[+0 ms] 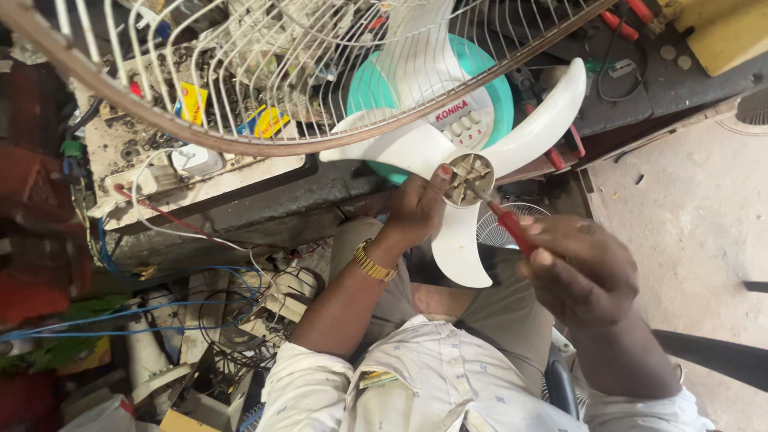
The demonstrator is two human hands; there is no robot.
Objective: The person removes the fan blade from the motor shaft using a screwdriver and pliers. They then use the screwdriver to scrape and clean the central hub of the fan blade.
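A white three-bladed fan blade (534, 132) is held up in front of me, hub side facing me. My left hand (416, 210) grips it beside the hub (469, 178), thumb on the hub's rim. My right hand (578, 270) holds a red-handled screwdriver (507, 224) whose metal tip reaches into the hub's centre. A gold bracelet circles my left wrist.
A white wire fan guard (264, 76) arches over a cluttered workbench (240, 188). A teal and white fan base (472, 96) with buttons lies behind the blade. Tangled wires and parts (216, 320) fill the floor at left. Bare concrete floor (688, 224) lies at right.
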